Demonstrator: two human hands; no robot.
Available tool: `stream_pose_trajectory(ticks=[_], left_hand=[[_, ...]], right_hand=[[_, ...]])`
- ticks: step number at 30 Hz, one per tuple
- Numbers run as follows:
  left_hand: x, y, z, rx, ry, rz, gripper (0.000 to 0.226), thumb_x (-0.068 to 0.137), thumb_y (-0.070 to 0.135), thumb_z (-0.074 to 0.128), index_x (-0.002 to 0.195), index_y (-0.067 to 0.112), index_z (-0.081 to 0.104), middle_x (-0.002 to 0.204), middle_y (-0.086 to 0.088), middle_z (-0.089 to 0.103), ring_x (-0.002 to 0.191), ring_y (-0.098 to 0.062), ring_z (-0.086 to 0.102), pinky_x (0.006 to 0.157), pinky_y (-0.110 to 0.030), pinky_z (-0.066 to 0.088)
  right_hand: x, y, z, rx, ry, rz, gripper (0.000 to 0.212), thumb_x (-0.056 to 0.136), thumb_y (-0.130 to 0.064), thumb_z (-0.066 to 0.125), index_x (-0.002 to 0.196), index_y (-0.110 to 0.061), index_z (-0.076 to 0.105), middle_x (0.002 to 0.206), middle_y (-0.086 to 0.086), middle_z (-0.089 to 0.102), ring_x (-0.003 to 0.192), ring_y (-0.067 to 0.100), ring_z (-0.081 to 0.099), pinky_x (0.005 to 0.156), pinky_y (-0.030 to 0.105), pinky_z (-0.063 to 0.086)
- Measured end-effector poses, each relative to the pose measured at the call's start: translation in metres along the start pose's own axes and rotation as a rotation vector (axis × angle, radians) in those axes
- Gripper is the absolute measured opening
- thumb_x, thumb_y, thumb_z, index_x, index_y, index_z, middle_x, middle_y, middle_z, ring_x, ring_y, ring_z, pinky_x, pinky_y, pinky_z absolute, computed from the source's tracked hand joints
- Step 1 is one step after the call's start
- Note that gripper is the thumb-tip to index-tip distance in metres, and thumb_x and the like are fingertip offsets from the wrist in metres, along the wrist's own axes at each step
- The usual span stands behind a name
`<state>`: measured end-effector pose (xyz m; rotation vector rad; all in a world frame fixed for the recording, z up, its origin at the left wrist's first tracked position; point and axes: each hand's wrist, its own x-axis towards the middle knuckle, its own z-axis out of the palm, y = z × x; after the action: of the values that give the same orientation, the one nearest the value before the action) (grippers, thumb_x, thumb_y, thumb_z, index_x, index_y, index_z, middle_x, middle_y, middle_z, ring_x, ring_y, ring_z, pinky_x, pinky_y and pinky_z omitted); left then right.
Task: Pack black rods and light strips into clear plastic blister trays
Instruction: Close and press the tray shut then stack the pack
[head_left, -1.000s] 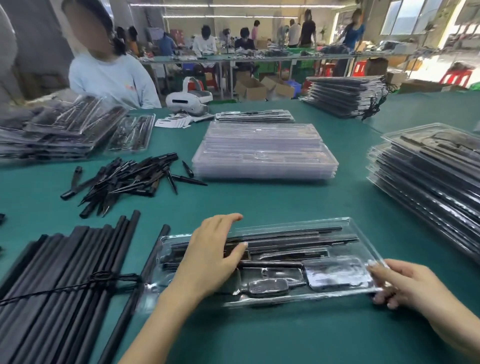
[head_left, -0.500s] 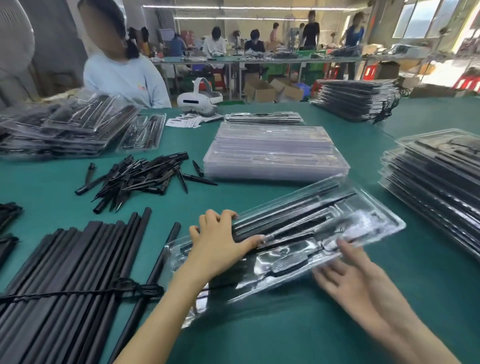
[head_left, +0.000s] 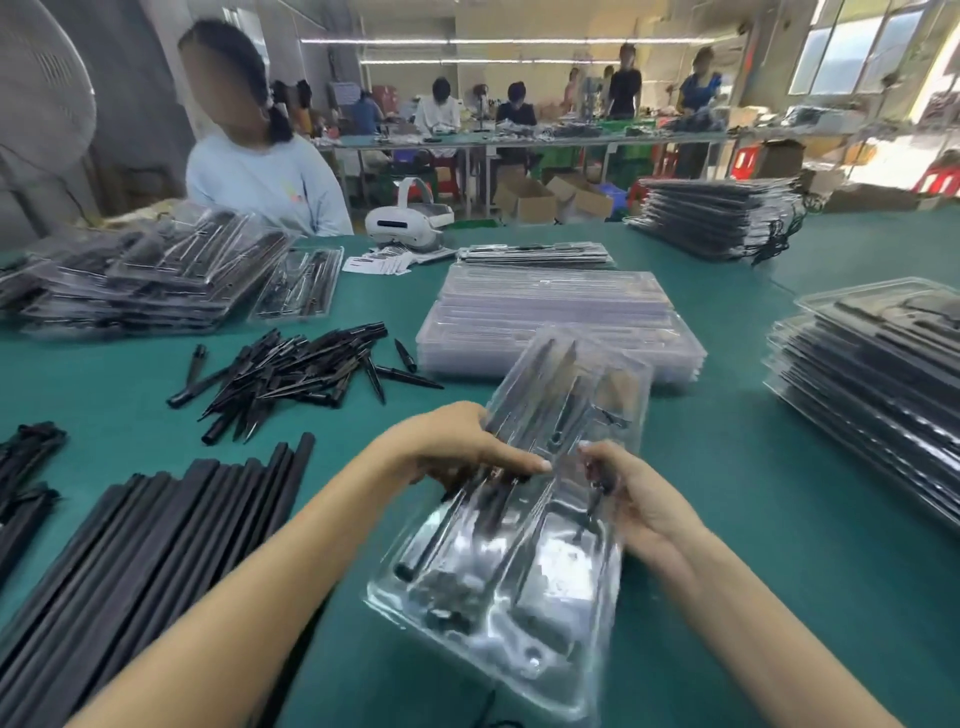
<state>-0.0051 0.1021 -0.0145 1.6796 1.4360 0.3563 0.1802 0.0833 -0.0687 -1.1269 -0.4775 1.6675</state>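
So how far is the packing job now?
Done: packed trays are stacked at right and at left. In hand: the left hand and right hand both grip one filled tray. Left: loose rods, small black pieces and empty trays wait on the table.

Beyond the hands, a white headset (head_left: 408, 222) sits on the green desk (head_left: 727, 467), with small printed cards (head_left: 376, 264) just to its left. Farther left, a person in a pale blue top (head_left: 265, 182) sits behind the desk. A fan (head_left: 41, 93) stands at far left. Cardboard boxes (head_left: 550, 197) lie on the floor beyond.
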Motion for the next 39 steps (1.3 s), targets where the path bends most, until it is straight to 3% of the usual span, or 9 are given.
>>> stream_pose_trajectory(ticks=[4, 10, 15, 18, 21, 24, 28, 33, 39], left_hand=[[0.000, -0.012, 0.005, -0.301, 0.021, 0.003, 0.044, 0.066, 0.026, 0.083, 0.103, 0.014, 0.064, 0.095, -0.005, 0.074, 0.085, -0.020, 0.071, 0.081, -0.033, 0.057], [-0.009, -0.034, 0.049, -0.665, 0.149, -0.054, 0.049, 0.070, 0.013, 0.082, 0.110, 0.009, 0.054, 0.085, -0.003, 0.075, 0.072, -0.016, 0.073, 0.054, -0.021, 0.054], [-0.010, -0.038, 0.075, -0.697, 0.221, -0.038, 0.064, 0.070, 0.015, 0.082, 0.122, 0.007, 0.045, 0.102, -0.002, 0.067, 0.077, -0.005, 0.071, 0.059, -0.015, 0.053], [-0.009, -0.043, 0.081, -0.721, 0.221, -0.018, 0.054, 0.072, 0.015, 0.081, 0.110, 0.016, 0.043, 0.092, 0.010, 0.060, 0.065, 0.010, 0.065, 0.053, -0.008, 0.048], [-0.010, -0.047, 0.083, -0.760, 0.220, 0.002, 0.043, 0.072, 0.012, 0.081, 0.097, 0.026, 0.049, 0.087, 0.009, 0.064, 0.067, 0.004, 0.068, 0.055, -0.011, 0.050], [-0.012, -0.047, 0.083, -0.749, 0.193, -0.016, 0.055, 0.072, 0.012, 0.081, 0.117, 0.011, 0.049, 0.099, -0.002, 0.069, 0.082, -0.009, 0.072, 0.070, -0.023, 0.056], [-0.009, -0.039, 0.074, -0.748, 0.177, -0.024, 0.054, 0.074, 0.011, 0.079, 0.116, 0.008, 0.046, 0.101, -0.004, 0.068, 0.076, -0.010, 0.072, 0.057, -0.018, 0.053], [-0.005, -0.032, 0.077, -0.739, 0.183, 0.039, 0.040, 0.073, 0.006, 0.079, 0.092, 0.023, 0.048, 0.068, 0.017, 0.071, 0.067, -0.002, 0.070, 0.055, -0.015, 0.052], [-0.010, -0.041, 0.090, -0.809, 0.207, 0.011, 0.058, 0.069, 0.011, 0.084, 0.114, 0.016, 0.047, 0.094, 0.013, 0.067, 0.077, 0.004, 0.068, 0.062, -0.011, 0.051]], right_hand=[[0.004, -0.007, 0.004, -0.072, -0.100, 0.050, 0.004, 0.084, -0.003, 0.063, 0.081, -0.003, 0.061, 0.077, 0.011, 0.062, 0.074, 0.023, 0.058, 0.092, 0.043, 0.051], [0.004, -0.002, -0.006, -0.205, -0.072, 0.006, 0.011, 0.085, -0.004, 0.064, 0.074, -0.002, 0.063, 0.067, 0.008, 0.064, 0.052, 0.016, 0.063, 0.045, 0.019, 0.052], [0.006, 0.003, -0.016, -0.348, -0.015, -0.031, 0.011, 0.083, -0.008, 0.067, 0.073, -0.002, 0.067, 0.064, 0.009, 0.068, 0.054, 0.019, 0.063, 0.062, 0.032, 0.054], [0.005, 0.003, -0.017, -0.405, -0.026, -0.068, 0.018, 0.085, -0.008, 0.066, 0.070, 0.003, 0.065, 0.057, 0.012, 0.063, 0.046, 0.017, 0.060, 0.052, 0.024, 0.053], [0.002, 0.002, -0.018, -0.417, -0.048, -0.083, 0.019, 0.086, -0.005, 0.066, 0.073, 0.007, 0.063, 0.053, 0.011, 0.063, 0.040, 0.011, 0.059, 0.041, 0.016, 0.047], [0.001, 0.002, -0.019, -0.414, -0.061, -0.090, 0.018, 0.087, -0.004, 0.065, 0.072, 0.007, 0.061, 0.048, 0.010, 0.060, 0.037, 0.009, 0.057, 0.037, 0.014, 0.043], [0.003, 0.005, -0.018, -0.380, -0.008, -0.133, 0.018, 0.085, -0.003, 0.066, 0.070, 0.007, 0.062, 0.051, 0.009, 0.063, 0.038, 0.010, 0.058, 0.039, 0.015, 0.045], [0.004, -0.001, -0.024, -0.361, 0.036, -0.188, 0.018, 0.082, -0.006, 0.070, 0.067, 0.003, 0.064, 0.047, 0.005, 0.062, 0.035, 0.009, 0.054, 0.036, 0.013, 0.040], [0.000, 0.001, -0.030, -0.438, -0.059, -0.128, 0.028, 0.086, -0.021, 0.068, 0.073, 0.005, 0.067, 0.061, 0.010, 0.069, 0.048, 0.013, 0.064, 0.042, 0.015, 0.044]])
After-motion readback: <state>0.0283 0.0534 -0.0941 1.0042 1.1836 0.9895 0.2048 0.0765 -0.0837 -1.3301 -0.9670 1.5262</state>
